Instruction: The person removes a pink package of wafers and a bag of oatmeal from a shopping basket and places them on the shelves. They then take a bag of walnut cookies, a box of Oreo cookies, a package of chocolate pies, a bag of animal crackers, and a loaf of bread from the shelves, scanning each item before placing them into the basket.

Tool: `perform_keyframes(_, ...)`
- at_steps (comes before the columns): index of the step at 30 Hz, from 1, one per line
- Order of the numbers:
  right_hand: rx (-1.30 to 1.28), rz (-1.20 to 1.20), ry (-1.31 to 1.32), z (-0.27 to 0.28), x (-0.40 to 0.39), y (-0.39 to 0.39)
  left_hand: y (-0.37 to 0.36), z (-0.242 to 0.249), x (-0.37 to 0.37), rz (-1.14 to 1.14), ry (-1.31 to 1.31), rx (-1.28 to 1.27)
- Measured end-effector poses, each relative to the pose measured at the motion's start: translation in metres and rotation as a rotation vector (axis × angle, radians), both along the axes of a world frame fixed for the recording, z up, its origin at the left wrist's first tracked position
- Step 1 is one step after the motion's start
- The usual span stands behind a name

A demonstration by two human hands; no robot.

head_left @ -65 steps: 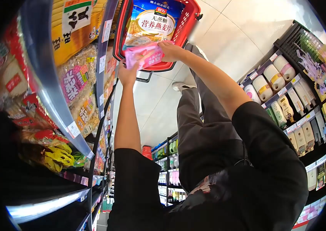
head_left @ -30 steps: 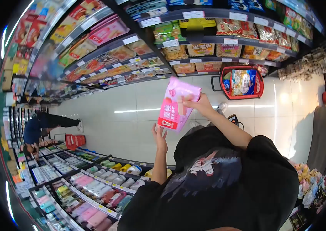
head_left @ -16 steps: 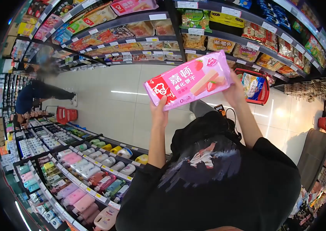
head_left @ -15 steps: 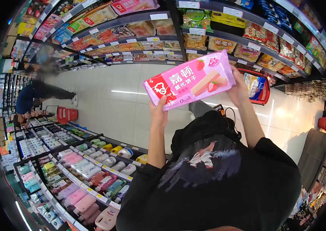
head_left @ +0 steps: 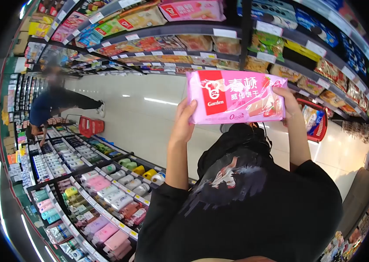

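Observation:
Both my hands hold up a pink pack of wafer biscuits (head_left: 232,102), its printed front with the red Garden label facing me. My left hand (head_left: 186,120) grips the lower left end, thumb on the front. At the right end my right hand (head_left: 290,102) has its thumb or a finger over the front edge; the other fingers are behind the pack. A similar pink pack (head_left: 192,9) lies on the upper shelf, beyond the one I hold.
Snack shelves (head_left: 171,32) run across the far side. Bottles fill the shelf (head_left: 110,192) at lower left. A red basket (head_left: 313,120) with packets sits on the floor (head_left: 149,109) at right. Left, a person (head_left: 47,107) bends near another red basket (head_left: 91,126).
The wafer pack has gone from tilted to nearly level and moved right and slightly down in view. The surrounding shelves have shifted right as my view turned.

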State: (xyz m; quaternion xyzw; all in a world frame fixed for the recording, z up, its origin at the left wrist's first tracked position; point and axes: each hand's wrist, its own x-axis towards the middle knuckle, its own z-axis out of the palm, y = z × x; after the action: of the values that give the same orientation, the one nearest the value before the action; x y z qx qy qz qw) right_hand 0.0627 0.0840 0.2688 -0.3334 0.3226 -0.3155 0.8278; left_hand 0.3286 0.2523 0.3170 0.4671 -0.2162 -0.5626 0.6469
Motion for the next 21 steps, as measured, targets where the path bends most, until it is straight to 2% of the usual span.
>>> perform_keyframes(1, 0.158, 0.011, 0.001, -0.006, 0.014, -0.006, -0.01, -0.002, 0.008, 0.131, -0.066, 0.113)
perform_keyframes(2, 0.316, 0.023, 0.003, -0.015, 0.028, -0.011, -0.017, -0.001, 0.019, 0.138, -0.073, 0.108)
perform_keyframes(4, 0.291, 0.052, -0.017, -0.031, 0.058, -0.025, -0.036, 0.012, 0.039, 0.102, -0.253, 0.144)
perform_keyframes(5, 0.291, 0.049, -0.04, -0.032, 0.073, -0.03, -0.042, 0.013, 0.05, 0.112, -0.252, 0.137)
perform_keyframes(6, 0.297, 0.047, -0.06, -0.029, 0.087, -0.034, -0.046, 0.01, 0.06, 0.181, -0.321, 0.147)
perform_keyframes(8, 0.262, 0.064, -0.008, -0.022, 0.109, -0.05, -0.05, -0.001, 0.078, 0.325, -0.442, 0.177)
perform_keyframes(9, 0.177, 0.045, 0.047, -0.017, 0.12, -0.059, -0.053, -0.006, 0.085, 0.34, -0.427, 0.179)
perform_keyframes(11, 0.026, 0.019, 0.176, -0.001, 0.138, -0.078, -0.063, -0.017, 0.103, 0.38, -0.681, 0.206)
perform_keyframes(14, -0.02, 0.016, 0.194, 0.016, 0.157, -0.101, -0.089, -0.03, 0.123, 0.419, -0.78, 0.155)
perform_keyframes(18, -0.131, -0.042, 0.226, 0.037, 0.182, -0.122, -0.141, -0.035, 0.155, 0.346, -0.658, 0.116)
perform_keyframes(20, -0.121, -0.03, 0.18, 0.042, 0.194, -0.132, -0.166, -0.037, 0.175, 0.293, -0.835, 0.092)
perform_keyframes(21, -0.231, -0.037, 0.201, 0.045, 0.201, -0.136, -0.177, -0.026, 0.179, 0.248, -0.766, 0.098)
